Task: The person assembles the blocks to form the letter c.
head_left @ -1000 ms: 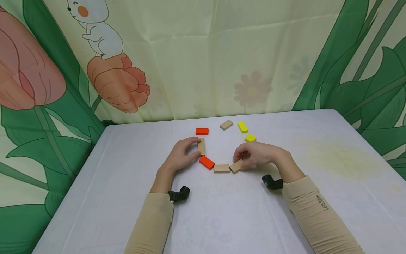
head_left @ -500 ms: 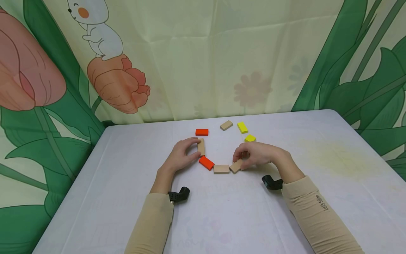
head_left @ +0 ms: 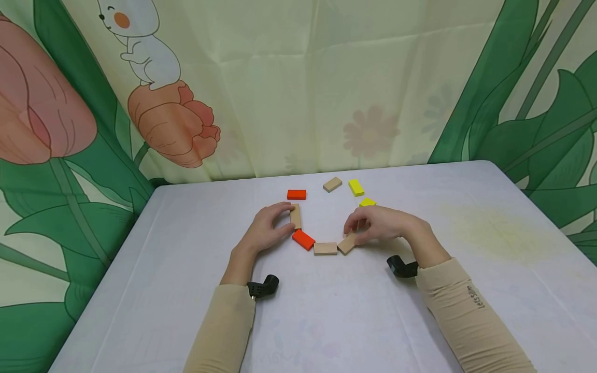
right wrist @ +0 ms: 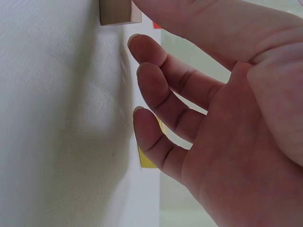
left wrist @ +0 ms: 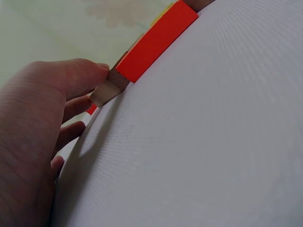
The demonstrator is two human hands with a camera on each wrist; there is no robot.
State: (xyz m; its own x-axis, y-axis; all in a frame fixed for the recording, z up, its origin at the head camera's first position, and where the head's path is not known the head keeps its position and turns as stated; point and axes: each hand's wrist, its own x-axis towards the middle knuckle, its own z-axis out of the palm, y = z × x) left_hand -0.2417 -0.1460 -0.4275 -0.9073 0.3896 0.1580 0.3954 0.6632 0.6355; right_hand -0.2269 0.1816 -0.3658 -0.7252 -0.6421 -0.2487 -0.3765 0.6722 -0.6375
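My left hand (head_left: 267,226) pinches a plain wooden domino block (head_left: 296,216) between thumb and fingers. In the left wrist view the thumb lies against that block's end, beside a red block (left wrist: 158,42). My right hand (head_left: 384,224) has its thumb and forefinger at the far end of another plain wooden block (head_left: 346,244), partly covered by the hand. The right wrist view shows the thumb against this block (right wrist: 116,12), the other fingers loosely bent below. Between the hands, a red block (head_left: 303,240) and a plain block (head_left: 325,248) continue the curved row.
Behind the hands lie a red block (head_left: 296,195), a plain block (head_left: 332,184) and two yellow blocks, one farther back (head_left: 356,187) and one (head_left: 367,202) partly behind my right hand. A white cloth covers the table (head_left: 186,259); a printed curtain (head_left: 280,103) hangs behind it.
My right hand has shifted slightly right and away from me, showing more of its wooden block. My left hand and the row of blocks stay nearly the same.
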